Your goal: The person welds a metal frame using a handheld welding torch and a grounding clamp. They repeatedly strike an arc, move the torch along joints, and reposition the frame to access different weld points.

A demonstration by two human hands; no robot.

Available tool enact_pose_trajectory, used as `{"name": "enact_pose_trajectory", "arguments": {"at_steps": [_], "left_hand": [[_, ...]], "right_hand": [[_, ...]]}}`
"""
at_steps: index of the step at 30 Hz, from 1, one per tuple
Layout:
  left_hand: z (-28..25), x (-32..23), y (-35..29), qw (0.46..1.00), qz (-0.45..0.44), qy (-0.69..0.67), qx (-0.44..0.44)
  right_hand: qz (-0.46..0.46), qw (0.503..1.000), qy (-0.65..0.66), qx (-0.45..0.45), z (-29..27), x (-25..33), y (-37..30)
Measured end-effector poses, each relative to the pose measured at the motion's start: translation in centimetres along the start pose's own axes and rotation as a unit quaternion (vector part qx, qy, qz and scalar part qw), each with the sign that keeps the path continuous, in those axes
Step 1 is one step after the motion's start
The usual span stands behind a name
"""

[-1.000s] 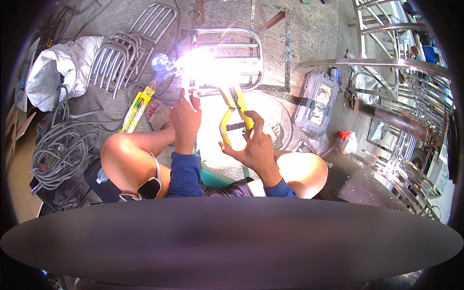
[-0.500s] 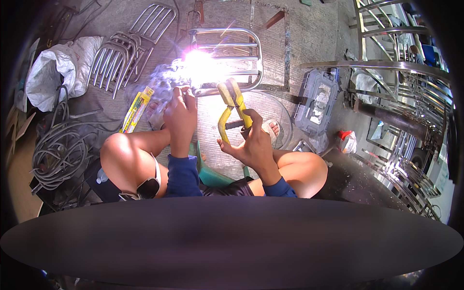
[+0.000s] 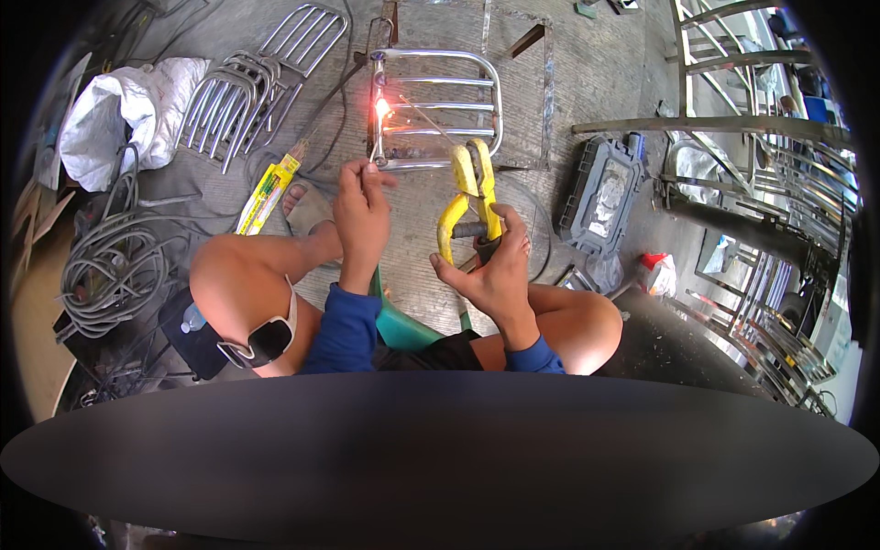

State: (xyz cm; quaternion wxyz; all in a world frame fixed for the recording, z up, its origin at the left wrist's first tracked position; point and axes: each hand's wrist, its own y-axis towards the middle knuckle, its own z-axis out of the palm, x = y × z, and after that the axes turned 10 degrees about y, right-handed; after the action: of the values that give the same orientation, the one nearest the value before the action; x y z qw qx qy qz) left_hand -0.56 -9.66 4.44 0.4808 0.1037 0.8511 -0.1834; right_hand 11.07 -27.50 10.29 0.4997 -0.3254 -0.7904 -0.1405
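Observation:
My right hand [image 3: 495,266] grips a yellow electrode holder [image 3: 472,197] with a thin welding rod reaching up-left to a glowing orange spot [image 3: 382,108] on a shiny steel tube frame [image 3: 435,105] lying on the concrete floor. My left hand [image 3: 362,215] is pinched on the near edge of that frame. Both forearms wear blue sleeves. My bare knees sit on either side.
A stack of bent steel tube pieces [image 3: 243,87] and a white sack [image 3: 115,115] lie at upper left. Coiled grey cables [image 3: 110,270] are at left, a yellow rod packet [image 3: 269,192] near my foot, a grey tool case [image 3: 605,192] and steel railings [image 3: 761,137] at right.
The blinding welding arc and smoke have died down to a small orange glow. The holder has lifted slightly and the view has shifted a little.

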Motion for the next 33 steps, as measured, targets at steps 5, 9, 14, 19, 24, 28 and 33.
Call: {"name": "enact_pose_trajectory", "arguments": {"at_steps": [5,9,14,19,24,28,33], "left_hand": [[-0.7,2.0,-2.7,0.996,0.059,0.064,0.002],[-1.6,3.7,-3.9,0.998,0.019,0.065,0.003],[-1.2,5.1,-2.1,0.987,0.091,0.12,-0.057],[0.0,5.8,-1.4,0.978,0.081,0.186,-0.041],[0.7,5.7,-1.2,0.962,0.105,0.249,-0.034],[0.6,4.6,-1.0,0.961,0.073,0.266,-0.027],[-0.1,3.2,-0.8,0.951,0.054,0.3,-0.057]], "right_hand": [[-0.014,1.0,-0.002,-0.005,-0.4,-0.1,-0.8],[-0.029,0.999,-0.045,0.007,-0.6,0.1,-1.4],[0.012,1.0,-0.009,0.024,-0.3,0.2,-1.5],[0.028,0.998,-0.036,0.042,-0.1,0.2,-1.3],[-0.007,0.998,-0.04,0.043,0.3,-0.1,-1.1],[-0.029,0.998,-0.041,0.032,0.4,-0.5,-1.0],[0.031,0.997,-0.029,0.058,0.4,-0.7,-0.8]]}}
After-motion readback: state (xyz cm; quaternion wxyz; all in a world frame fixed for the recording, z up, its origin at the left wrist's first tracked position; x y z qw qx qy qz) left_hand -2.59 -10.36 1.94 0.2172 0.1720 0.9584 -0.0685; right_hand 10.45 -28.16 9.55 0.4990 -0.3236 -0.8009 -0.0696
